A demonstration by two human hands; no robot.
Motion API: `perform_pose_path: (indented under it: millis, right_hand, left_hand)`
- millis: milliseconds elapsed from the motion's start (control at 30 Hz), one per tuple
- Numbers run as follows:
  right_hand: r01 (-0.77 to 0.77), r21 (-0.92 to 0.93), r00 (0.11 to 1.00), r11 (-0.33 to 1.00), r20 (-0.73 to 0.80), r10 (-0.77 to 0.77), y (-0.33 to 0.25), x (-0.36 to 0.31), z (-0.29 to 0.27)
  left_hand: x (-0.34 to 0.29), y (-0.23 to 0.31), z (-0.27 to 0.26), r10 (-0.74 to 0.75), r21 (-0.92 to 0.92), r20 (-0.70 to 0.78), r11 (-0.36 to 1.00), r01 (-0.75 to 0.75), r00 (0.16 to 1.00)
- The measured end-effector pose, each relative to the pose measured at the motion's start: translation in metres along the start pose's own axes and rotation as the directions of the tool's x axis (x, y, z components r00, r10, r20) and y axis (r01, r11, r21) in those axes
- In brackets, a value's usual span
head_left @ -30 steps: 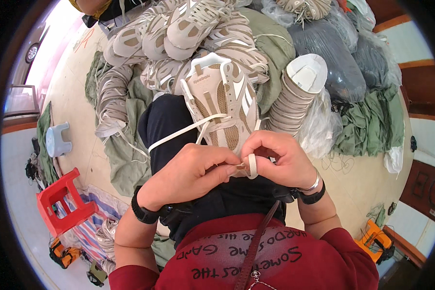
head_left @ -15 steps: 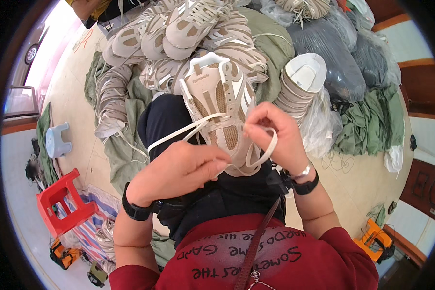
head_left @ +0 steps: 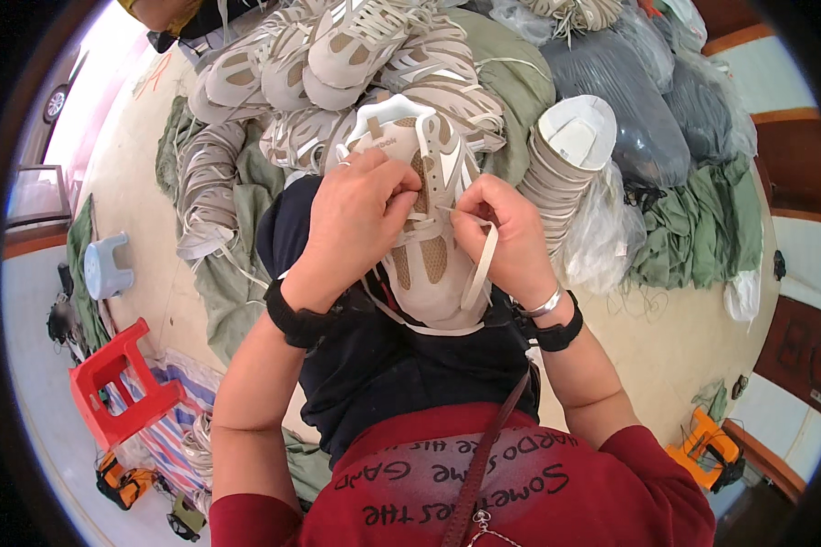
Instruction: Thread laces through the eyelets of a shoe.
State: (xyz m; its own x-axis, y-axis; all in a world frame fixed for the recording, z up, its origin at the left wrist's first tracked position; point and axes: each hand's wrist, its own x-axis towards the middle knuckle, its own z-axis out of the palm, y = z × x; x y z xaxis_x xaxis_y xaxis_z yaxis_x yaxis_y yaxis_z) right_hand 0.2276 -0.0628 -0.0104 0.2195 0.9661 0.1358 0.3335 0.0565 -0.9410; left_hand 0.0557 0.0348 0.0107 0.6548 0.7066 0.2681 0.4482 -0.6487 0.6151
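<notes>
A beige-and-white sneaker (head_left: pixel 429 292) rests on my lap, its toe toward me and its white-lined collar away from me. My left hand (head_left: pixel 356 219) is closed on the left side of the sneaker's upper, by the tongue, hiding the eyelets there. On the other side my right hand (head_left: pixel 506 239) pinches a cream shoelace (head_left: pixel 480 273) close to the right eyelet row. The lace loops down from that hand and passes around the toe. Lower on the shoe, lace crosses the throat.
Beyond my knees lies a heap of similar sneakers (head_left: pixel 337 68). A stack of nested shoes (head_left: pixel 570 164) stands at the right, near grey plastic bags (head_left: pixel 611 100) and green cloth (head_left: pixel 698 232). On the left are a red stool (head_left: pixel 123 387) and a pale blue stool (head_left: pixel 109 264).
My left hand has moved up and away from me, from below the toe to the sneaker's tongue. My right hand has shifted slightly, bringing the lace near the right eyelets.
</notes>
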Motion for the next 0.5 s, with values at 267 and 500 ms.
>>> perform_pose_path:
  millis: [267, 500]
  right_hand:
    - [0.095, -0.104, 0.99, 0.99, -0.098, -0.105, -0.001, -0.003, 0.011]
    - [-0.056, 0.021, 0.996, 0.998, -0.074, 0.058, 0.008, -0.007, 0.015]
  left_hand:
    - [0.002, 0.004, 0.007, 0.006, 0.041, 0.014, 0.999, -0.007, 1.0]
    - [0.003, 0.001, 0.016, 0.008, -0.099, 0.037, 0.995, -0.005, 0.999]
